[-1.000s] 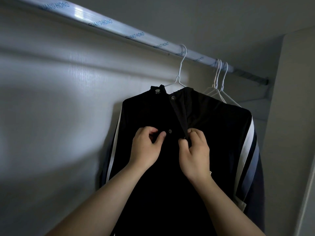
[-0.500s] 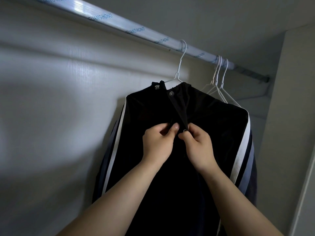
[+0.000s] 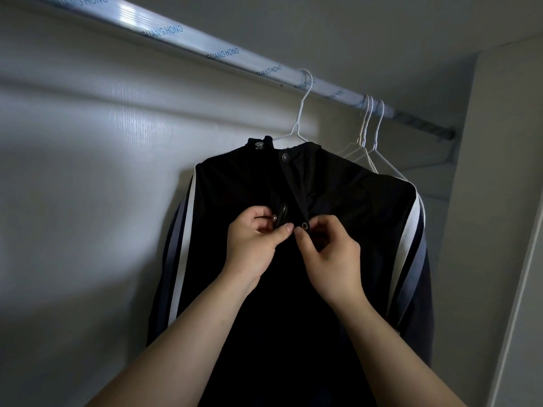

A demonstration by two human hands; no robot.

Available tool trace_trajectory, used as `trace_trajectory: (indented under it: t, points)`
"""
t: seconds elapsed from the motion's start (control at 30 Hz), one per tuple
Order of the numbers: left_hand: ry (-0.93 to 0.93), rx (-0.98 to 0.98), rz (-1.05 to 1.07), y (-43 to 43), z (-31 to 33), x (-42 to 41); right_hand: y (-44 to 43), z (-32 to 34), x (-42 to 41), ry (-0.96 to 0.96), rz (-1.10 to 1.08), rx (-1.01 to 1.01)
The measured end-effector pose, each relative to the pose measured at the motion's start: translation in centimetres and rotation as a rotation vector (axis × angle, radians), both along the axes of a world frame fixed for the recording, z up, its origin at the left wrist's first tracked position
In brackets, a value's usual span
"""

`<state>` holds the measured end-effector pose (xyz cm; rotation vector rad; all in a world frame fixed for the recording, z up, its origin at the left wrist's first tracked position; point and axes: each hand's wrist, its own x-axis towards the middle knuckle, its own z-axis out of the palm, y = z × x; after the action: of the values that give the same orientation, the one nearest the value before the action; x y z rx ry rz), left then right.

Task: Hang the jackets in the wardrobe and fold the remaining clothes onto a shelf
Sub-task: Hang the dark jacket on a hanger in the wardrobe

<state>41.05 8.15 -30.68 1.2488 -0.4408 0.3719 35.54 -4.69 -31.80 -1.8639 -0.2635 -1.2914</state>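
A black jacket (image 3: pixel 346 207) with white and grey sleeve stripes hangs on a white wire hanger (image 3: pixel 298 124) from the wardrobe rail (image 3: pixel 182 36). Its front is open at the chest, with a zip and metal snaps showing. My left hand (image 3: pixel 252 242) pinches the left front edge beside a snap. My right hand (image 3: pixel 329 248) pinches the right front edge at the matching snap. The two thumbs almost touch at the middle of the chest.
Two or three empty white wire hangers (image 3: pixel 370 133) hang on the rail just right of the jacket. The wardrobe back wall (image 3: pixel 88 201) is on the left, a side panel (image 3: pixel 493 230) on the right. A shelf edge (image 3: pixel 435 195) shows behind the jacket's right shoulder.
The two front edges have come slightly apart, and both snap halves now show between my hands. The view has moved closer to the jacket.
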Motion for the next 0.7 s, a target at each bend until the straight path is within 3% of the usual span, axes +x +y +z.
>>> trace_trajectory:
  t: [0.27, 0.53, 0.7]
  points:
    - [-0.249, 0.069, 0.259, 0.4, -1.0, 0.1, 1.5, -0.5, -0.4, -0.008, 0.124, 0.078]
    - [-0.168, -0.047, 0.010, 0.9, -1.4, -0.4, 3.0, 0.1, 0.0, 0.025, 0.195, 0.296]
    - [-0.221, -0.017, 0.005, 1.1, -1.2, -0.6, 3.2, 0.2, 0.4, 0.034, 0.187, 0.425]
